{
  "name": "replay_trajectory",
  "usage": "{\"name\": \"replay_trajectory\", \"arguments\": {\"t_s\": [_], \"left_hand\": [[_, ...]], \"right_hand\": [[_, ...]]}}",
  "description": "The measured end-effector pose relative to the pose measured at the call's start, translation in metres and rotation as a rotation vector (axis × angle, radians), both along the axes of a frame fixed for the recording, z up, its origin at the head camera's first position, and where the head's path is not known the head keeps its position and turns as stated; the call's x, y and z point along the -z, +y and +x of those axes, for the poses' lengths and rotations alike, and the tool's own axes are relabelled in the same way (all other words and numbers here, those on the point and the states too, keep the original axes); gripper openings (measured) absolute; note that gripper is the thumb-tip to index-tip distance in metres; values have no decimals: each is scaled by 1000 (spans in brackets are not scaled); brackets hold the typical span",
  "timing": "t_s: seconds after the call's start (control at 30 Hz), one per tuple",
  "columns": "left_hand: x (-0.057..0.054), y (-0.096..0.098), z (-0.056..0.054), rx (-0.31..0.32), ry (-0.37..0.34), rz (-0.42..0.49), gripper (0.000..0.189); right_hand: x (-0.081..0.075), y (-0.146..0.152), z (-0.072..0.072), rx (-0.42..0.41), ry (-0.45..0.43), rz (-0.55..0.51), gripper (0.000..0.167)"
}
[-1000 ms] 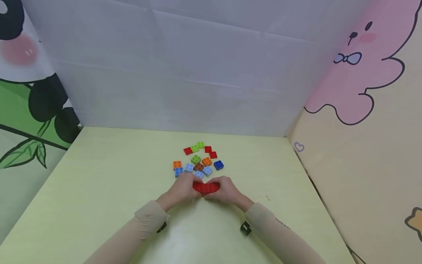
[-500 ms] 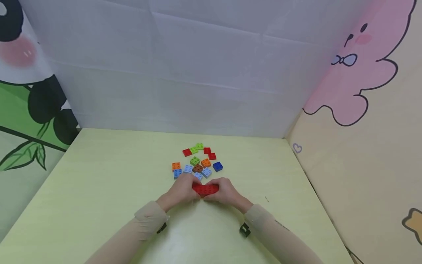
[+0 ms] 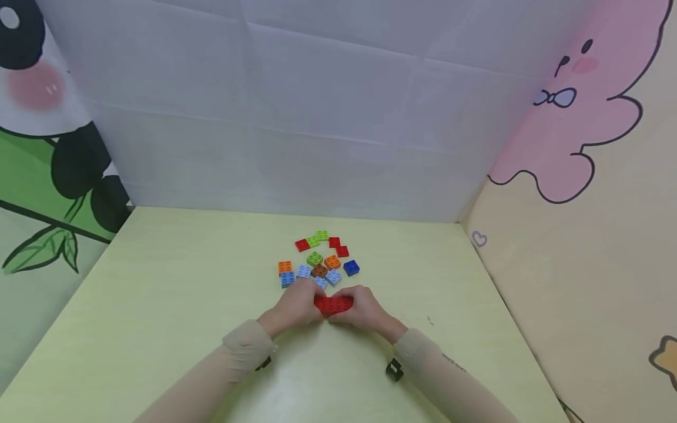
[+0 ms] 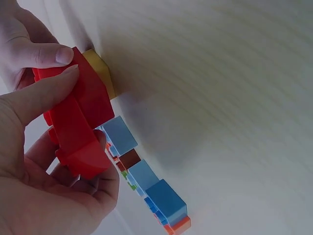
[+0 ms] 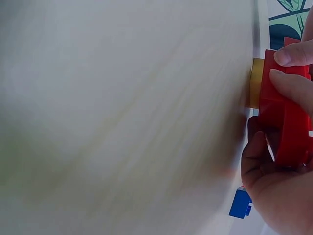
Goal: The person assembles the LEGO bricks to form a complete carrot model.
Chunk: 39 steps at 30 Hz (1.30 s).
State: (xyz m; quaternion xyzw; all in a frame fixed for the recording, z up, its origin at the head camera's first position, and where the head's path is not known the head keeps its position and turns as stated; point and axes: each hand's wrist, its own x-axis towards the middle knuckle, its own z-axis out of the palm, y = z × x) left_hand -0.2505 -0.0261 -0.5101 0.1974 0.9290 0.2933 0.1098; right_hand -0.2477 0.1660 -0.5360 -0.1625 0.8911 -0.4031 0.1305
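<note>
Red build (image 3: 334,305), studs up, is held between the two hands near the middle of the table (image 3: 174,305). Its long axis runs left to right, from one palm to the other, so neither hand is plainly nearer: the left has one end, the right the other.

Leftmost of the loose pieces, an orange brick (image 3: 285,267) adjoins a blue brick (image 3: 287,279) in front of it. Just nearer the person, the left hand (image 3: 300,302) grips the build's left end, thumb on the near face and fingers curled round the far side. A red brick (image 3: 302,245) lies at the back, with a light-blue brick (image 3: 304,271) well in front of it, close to the left hand.

Under the middle of the build, a yellow brick (image 4: 101,73) faces the table; whether it touches the table I cannot tell. Beyond the build sit a lime brick (image 3: 314,258) and a brown brick (image 3: 319,271), with a second orange brick (image 3: 332,262) just to the right.

The right hand (image 3: 361,306) mirrors the left, gripping the right end, its thumb tip just beside the other thumb. Dark-blue brick (image 3: 351,268) lies beyond that hand, rightmost of the loose pieces.
</note>
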Motion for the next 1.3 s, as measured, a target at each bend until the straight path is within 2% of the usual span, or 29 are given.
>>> {"name": "replay_trajectory", "arguments": {"t_s": [0.17, 0.33, 0.63, 0.93, 1.17, 1.3], "left_hand": [[1, 1, 1, 1, 1, -33, 32], [4, 0, 1, 14, 33, -56, 33], [12, -3, -3, 30, 70, -8, 34], [14, -5, -3, 56, 92, -12, 34], [18, -10, -3, 47, 51, 75, 37], [18, -12, -4, 69, 57, 83, 36]], "right_hand": [[2, 0, -1, -8, 9, -4, 34], [3, 0, -3, -14, 15, 0, 34], [4, 0, -4, -4, 12, 6, 34], [5, -2, -2, 8, -4, -24, 36], [4, -1, -3, 1, -2, -21, 36], [3, -2, -2, -2, -1, -14, 35]]}}
